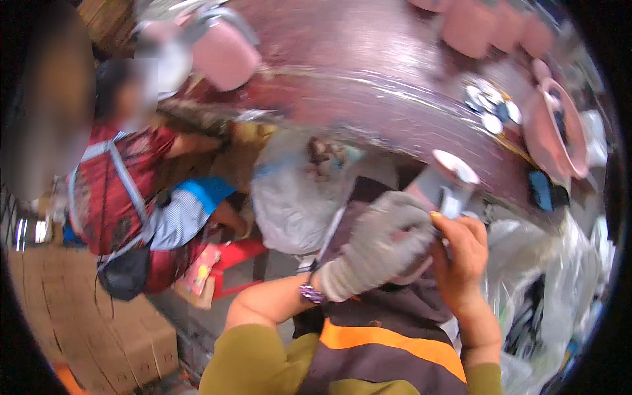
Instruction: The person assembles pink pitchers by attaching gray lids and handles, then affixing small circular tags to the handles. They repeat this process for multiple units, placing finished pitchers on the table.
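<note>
My left hand [378, 247], in a grey knit glove, is closed with its fingertips pinched together. Touching it at the fingertips is my bare right hand [464, 253], its thumb and fingers also bent closed. What they hold between them is small and blurred. A pale grey strip [450, 201] shows just beyond the right fingers. Right behind the hands, at the table edge, a pinkish cup-like piece [455, 166] with a flared rim leans at a tilt. Part of another pink shape [413, 271] shows below the gloved hand, mostly hidden.
Beyond is a dark red table [368, 52] with pink containers [467, 29], a pile of small round discs [490, 102] and a pink basket [556, 131]. Plastic bags [289, 197] hang below its edge. Another person [125, 191] sits at left, near cardboard boxes [85, 316].
</note>
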